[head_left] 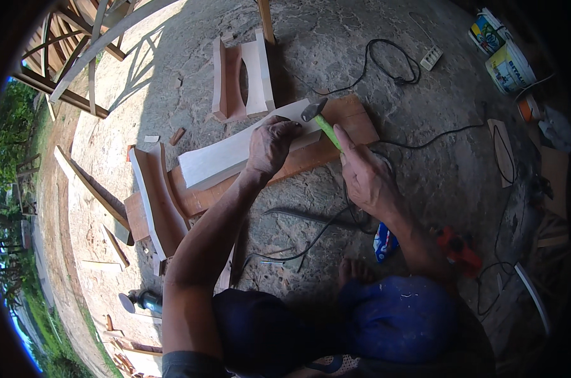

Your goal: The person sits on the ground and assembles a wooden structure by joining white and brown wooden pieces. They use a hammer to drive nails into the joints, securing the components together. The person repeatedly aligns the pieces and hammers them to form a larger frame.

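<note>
A pale, curved-edged wooden piece (pixel 216 159) lies aslant on a reddish-brown plank (pixel 351 120) on the floor in front of me. My left hand (pixel 269 146) rests over its upper middle, thumb and fingers pinched together. Whatever they may hold is too small to make out. Wrapped round the green handle of a hammer (pixel 328 131) is my right hand (pixel 370 183), index finger stretched along the handle. The dark hammer head is above the pale piece, just right of my left fingertips; I cannot tell whether it touches the wood.
A curved wooden piece (pixel 154 201) lies across the plank's left end. Beyond stands an assembled wooden frame (pixel 244 82). Black cables (pixel 417 146) trail over the rough floor to a power strip (pixel 431 58). Buckets (pixel 511 68) stand far right; a red tool (pixel 458 251) lies near right.
</note>
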The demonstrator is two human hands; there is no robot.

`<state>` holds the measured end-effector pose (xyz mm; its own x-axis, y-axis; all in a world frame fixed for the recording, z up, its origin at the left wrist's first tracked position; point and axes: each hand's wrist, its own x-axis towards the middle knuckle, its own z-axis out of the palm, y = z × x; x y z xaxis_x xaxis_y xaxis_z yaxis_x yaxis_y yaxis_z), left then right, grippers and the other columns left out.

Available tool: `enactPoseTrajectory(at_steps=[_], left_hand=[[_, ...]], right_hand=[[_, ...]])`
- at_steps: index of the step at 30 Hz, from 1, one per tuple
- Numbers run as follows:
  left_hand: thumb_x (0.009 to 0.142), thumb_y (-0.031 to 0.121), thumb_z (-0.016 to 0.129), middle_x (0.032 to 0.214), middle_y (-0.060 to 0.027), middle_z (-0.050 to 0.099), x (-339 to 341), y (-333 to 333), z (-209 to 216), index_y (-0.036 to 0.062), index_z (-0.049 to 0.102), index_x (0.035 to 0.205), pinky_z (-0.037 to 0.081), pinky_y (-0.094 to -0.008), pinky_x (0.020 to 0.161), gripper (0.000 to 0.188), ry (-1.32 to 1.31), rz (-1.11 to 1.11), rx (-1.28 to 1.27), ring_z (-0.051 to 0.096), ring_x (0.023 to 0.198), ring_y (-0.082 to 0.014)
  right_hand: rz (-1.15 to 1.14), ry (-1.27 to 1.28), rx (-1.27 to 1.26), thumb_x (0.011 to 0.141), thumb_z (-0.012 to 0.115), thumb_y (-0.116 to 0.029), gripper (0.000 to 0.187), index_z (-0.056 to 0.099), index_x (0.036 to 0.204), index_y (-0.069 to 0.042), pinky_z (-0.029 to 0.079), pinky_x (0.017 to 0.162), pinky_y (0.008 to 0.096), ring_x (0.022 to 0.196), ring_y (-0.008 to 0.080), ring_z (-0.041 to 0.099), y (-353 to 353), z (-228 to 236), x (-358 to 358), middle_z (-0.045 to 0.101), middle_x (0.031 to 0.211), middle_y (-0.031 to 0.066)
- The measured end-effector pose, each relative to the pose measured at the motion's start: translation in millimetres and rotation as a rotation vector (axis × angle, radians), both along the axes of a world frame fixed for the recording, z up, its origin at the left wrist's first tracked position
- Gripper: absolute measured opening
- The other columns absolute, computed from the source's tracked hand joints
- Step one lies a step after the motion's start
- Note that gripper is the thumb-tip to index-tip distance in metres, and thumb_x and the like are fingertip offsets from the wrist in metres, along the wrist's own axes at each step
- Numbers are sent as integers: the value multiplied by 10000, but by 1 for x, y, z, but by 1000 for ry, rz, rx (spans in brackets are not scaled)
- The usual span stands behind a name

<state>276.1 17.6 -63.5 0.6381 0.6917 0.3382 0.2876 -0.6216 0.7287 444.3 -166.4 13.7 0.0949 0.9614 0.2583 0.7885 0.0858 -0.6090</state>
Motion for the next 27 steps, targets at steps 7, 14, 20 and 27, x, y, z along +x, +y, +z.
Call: enactPoseTrajectory(at_steps=[7, 14, 20, 27], left_hand=[[920, 111, 666, 1045, -132, 725, 1, -2, 0, 77, 780, 1030, 561, -359, 838, 162, 19, 11, 16, 720, 950, -287], [910, 107, 669, 1038, -134, 725, 3, -2, 0, 87, 782, 1031, 562, -369, 827, 167, 49, 12, 59, 719, 943, -292], [888, 120, 655, 1001, -107, 726, 0, -2, -4, 121, 788, 981, 566, -400, 795, 162, -4, 38, 81, 711, 897, -326], [913, 134, 684, 1024, -119, 723, 6, -4, 1, 93, 781, 1036, 560, -376, 814, 162, 99, 26, 97, 713, 925, -293]], right_hand=[[59, -91, -2, 917, 532, 49, 788, 228, 1618, -139, 564, 686, 507, 819, 435, 675, 11, 0, 2, 625, 960, 261], [52, -175, -191, 910, 531, 59, 805, 217, 1623, -148, 570, 681, 507, 804, 427, 678, 16, -1, 4, 626, 949, 259], [88, -86, 95, 896, 535, 68, 815, 229, 1620, -147, 565, 704, 524, 826, 442, 681, 11, 20, -8, 636, 953, 266], [66, -144, -62, 913, 539, 40, 787, 232, 1618, -130, 563, 701, 507, 809, 418, 679, 19, 1, 1, 631, 910, 250]])
